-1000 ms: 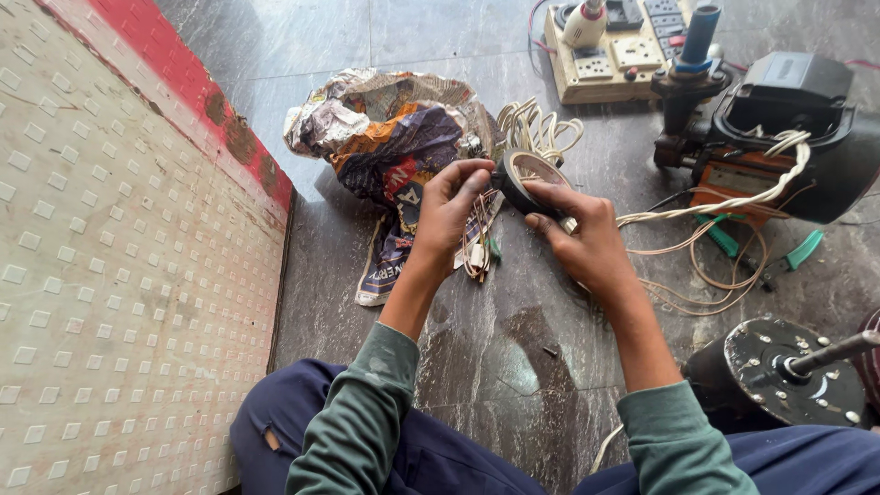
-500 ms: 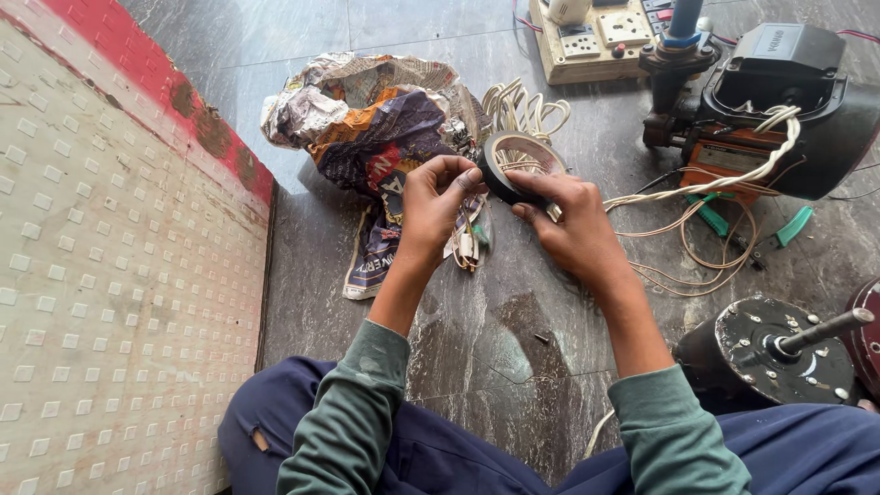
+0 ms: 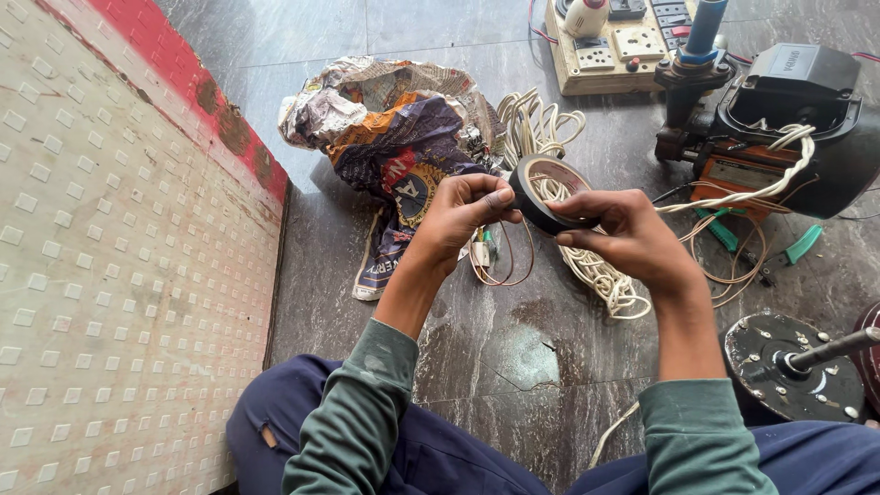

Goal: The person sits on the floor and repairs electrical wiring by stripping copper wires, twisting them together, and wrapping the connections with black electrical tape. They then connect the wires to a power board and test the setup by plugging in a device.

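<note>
We hold the black tape roll point(image 3: 543, 191) above the floor, right hand point(image 3: 623, 236) clamped on its rim, left hand point(image 3: 463, 213) pinching at its edge; step, as we judge it: freeing the tape end; next calls for a steady peel. Below: copper wire loop point(image 3: 504, 266), white cord coil point(image 3: 587, 266); motor point(image 3: 788, 128) to the right, crumpled wrapper point(image 3: 394, 137) left; nothing obstructs.

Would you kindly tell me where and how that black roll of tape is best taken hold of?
Grip the roll of black tape by its outer rim, from the right side, as the right hand does. It is a flat ring tilted on edge, so fingers span its width, leaving the left side clear for the left hand pinching at its rim.
</note>
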